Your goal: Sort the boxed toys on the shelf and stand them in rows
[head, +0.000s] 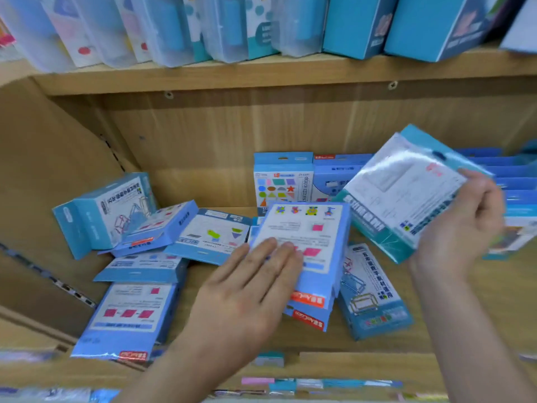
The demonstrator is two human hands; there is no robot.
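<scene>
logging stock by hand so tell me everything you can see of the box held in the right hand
The teal box is a flat, cardboard-looking carton with teal edges and a white printed panel facing the camera; the print is too blurred to read. Glossy clear wrap glares across it. A hang tab with a slot sits at its upper end. It is held tilted, clear of the shelf board. The right hand grips its right edge, fingers curled over the panel.

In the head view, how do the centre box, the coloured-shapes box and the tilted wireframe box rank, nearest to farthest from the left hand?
1. centre box: touched by the left hand.
2. coloured-shapes box: standing at the back.
3. tilted wireframe box: far left.
</scene>
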